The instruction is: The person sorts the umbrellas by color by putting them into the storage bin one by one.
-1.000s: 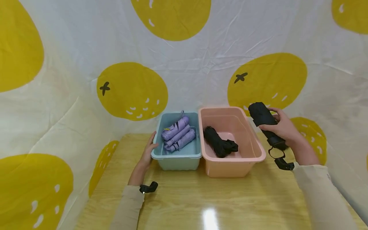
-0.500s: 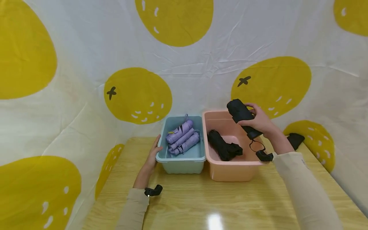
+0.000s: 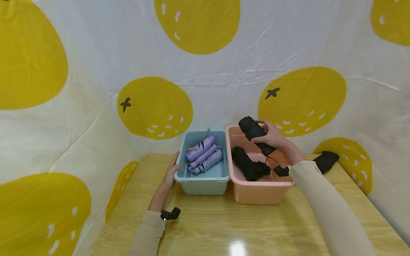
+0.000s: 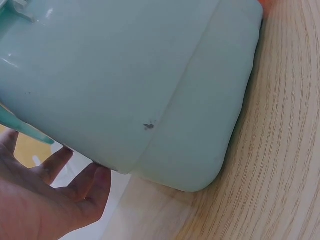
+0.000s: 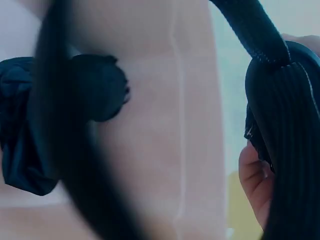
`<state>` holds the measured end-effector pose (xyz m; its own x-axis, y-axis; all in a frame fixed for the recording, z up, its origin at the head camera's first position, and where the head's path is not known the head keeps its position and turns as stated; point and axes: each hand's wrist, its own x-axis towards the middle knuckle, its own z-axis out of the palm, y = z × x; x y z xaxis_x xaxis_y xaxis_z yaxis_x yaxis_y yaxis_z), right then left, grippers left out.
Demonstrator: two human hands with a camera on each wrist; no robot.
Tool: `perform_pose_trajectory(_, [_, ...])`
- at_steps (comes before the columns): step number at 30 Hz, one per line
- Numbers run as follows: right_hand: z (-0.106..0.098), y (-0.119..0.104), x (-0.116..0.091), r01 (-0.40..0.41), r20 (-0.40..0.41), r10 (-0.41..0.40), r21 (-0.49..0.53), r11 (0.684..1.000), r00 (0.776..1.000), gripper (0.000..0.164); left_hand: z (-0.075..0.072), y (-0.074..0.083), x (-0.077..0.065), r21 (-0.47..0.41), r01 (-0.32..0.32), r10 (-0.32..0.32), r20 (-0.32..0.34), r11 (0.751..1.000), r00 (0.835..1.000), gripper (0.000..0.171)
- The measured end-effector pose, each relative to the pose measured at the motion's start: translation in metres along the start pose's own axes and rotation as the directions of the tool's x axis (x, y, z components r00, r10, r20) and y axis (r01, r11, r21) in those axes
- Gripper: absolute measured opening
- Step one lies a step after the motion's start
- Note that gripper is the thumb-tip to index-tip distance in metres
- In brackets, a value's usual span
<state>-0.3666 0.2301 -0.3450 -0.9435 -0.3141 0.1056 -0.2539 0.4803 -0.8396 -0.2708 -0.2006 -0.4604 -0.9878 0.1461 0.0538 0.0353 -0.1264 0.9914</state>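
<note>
My right hand [image 3: 272, 137] grips a black folded umbrella [image 3: 253, 129] above the pink bin [image 3: 261, 193]. Its wrist strap [image 5: 260, 30] dangles, large and close in the right wrist view. Inside that bin lies another black bundle [image 3: 248, 165], which looks like a folded umbrella. The left hand [image 3: 169, 172] rests against the left side of the light blue bin [image 3: 201, 186], fingertips on its outer wall in the left wrist view. Several lilac folded umbrellas [image 3: 205, 156] lie side by side in the blue bin.
Both bins stand next to each other on a wooden table [image 3: 205, 227]. A black item [image 3: 326, 161], partly hidden by the right sleeve, lies at the table's far right. Behind hangs a white cloth [image 3: 217, 92] with yellow fruit shapes.
My right hand has carried the black umbrella leftward from beyond the pink bin's right side to over it. The left hand keeps its place at the blue bin; the view shifts slightly.
</note>
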Motion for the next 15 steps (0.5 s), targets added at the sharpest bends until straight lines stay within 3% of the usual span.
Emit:
perform_pose_trajectory(4, [0.008,0.011,0.007,0.005,0.030,-0.004,-0.046,0.999,1.000,0.091,-0.001,-0.010,0.003,0.019,-0.011,0.011,-0.019,1.000,1.000,0.063])
perform_pose_trajectory(12, [0.016,0.011,0.020,0.020,0.179,-0.015,-0.027,0.999,0.984,0.079,-0.003,-0.011,0.006,0.042,-0.004,0.005,-0.022,0.999,1.000,0.065])
perform_pose_trajectory(15, [0.019,0.015,0.027,0.063,0.217,-0.049,-0.060,0.996,0.975,0.077,-0.004,-0.010,0.006,0.041,0.006,-0.006,-0.011,0.999,1.000,0.064])
